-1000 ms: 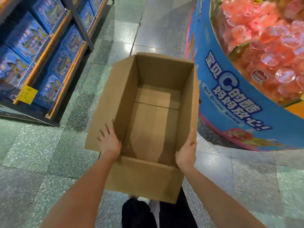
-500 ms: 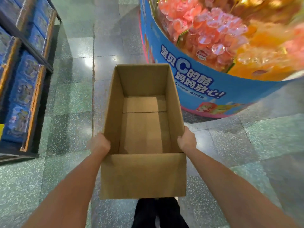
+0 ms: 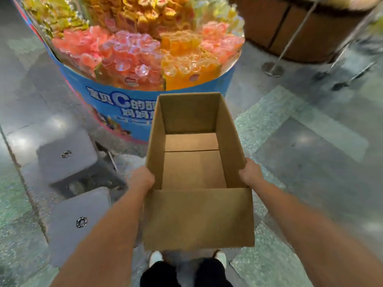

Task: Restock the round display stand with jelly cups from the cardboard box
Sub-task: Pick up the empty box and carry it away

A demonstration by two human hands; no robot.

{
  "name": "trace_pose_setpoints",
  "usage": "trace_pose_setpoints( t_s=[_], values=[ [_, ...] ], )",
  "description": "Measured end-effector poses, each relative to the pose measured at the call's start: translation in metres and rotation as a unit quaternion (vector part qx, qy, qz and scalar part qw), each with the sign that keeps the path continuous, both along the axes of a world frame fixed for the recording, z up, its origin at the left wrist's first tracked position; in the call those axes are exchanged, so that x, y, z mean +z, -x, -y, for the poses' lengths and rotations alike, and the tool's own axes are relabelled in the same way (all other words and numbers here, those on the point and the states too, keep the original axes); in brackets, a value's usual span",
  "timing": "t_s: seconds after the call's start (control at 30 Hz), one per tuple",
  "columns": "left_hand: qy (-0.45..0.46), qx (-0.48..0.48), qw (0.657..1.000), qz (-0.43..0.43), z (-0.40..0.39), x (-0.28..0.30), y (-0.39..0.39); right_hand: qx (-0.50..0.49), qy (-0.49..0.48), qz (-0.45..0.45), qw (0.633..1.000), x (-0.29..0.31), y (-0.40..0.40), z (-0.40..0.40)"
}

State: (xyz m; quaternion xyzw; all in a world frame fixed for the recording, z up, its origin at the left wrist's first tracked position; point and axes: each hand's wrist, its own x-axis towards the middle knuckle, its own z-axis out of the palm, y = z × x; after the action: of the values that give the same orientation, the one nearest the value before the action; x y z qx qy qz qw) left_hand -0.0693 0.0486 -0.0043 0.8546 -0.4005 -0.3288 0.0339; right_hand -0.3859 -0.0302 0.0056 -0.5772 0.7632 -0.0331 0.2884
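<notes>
display stand [image 3: 132, 104] now ahead | left hand [image 3: 143, 179], right hand [image 3: 249, 172] gripping cardboard box [image 3: 196, 216] | tiled floor [image 3: 310, 141]

Landmark: the cardboard box [image 3: 199, 216], held above the floor in front of the person.
Left of box: left hand [image 3: 143, 179] on its left wall.
Right of box: right hand [image 3: 250, 172] on its right wall.
Beyond box: round display stand [image 3: 124, 104], slightly leftward, with jelly cups [image 3: 132, 52] in it.
Below box, near side: two shoes [image 3: 155, 258].
Far right beyond box: wooden barrel [image 3: 300, 34].
</notes>
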Motion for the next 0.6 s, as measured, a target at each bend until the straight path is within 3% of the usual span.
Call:
trace_pose_setpoints(
  t_s=[0.3, 0.6],
  values=[
    [0.058, -0.041, 0.997, -0.041, 0.110, 0.024, 0.201, -0.075, 0.045, 0.020, 0.996, 0.043, 0.204, 0.055],
    [0.076, -0.113, 0.991, 0.011, 0.236, 0.038, 0.312, -0.108, 0.059, 0.023, 0.992, 0.052, 0.319, 0.155]
  ],
)
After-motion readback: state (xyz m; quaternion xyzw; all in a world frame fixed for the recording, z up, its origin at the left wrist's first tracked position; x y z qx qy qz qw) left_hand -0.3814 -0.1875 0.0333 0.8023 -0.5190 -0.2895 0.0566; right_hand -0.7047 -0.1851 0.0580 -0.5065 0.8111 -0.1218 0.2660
